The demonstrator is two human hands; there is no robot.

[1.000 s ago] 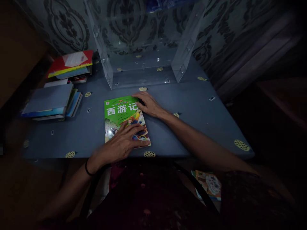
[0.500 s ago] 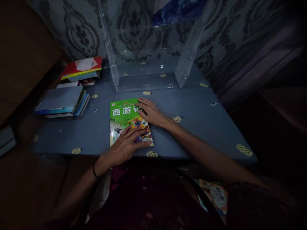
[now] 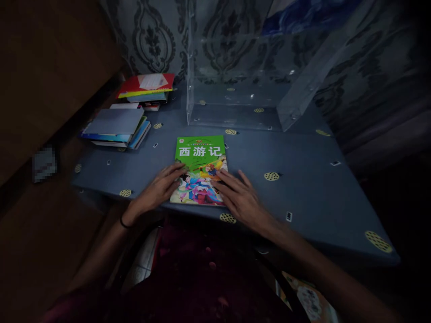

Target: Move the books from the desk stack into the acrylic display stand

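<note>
A green picture book (image 3: 198,166) with white Chinese characters and colourful cartoon figures lies closed, cover up, near the front edge of the table. My left hand (image 3: 164,184) rests at the book's left edge, fingers stretched out over the cover's border. At the right side, my right hand (image 3: 240,195) has its fingertips on the lower right of the cover, fingers spread. Neither hand grips the book; both are open. The upper part of the cover is uncovered.
A blue tablecloth (image 3: 303,179) with pineapple prints covers the table. Two piles of books, one topped by a red book (image 3: 146,84) and one by a grey book (image 3: 116,121), stand at the left. A clear acrylic stand (image 3: 235,114) is at the back. Another book (image 3: 308,298) lies below the table edge.
My left hand has moved off the cover's middle to its left edge. My right hand has come down from the top right corner to the lower right. The view has swung left.
</note>
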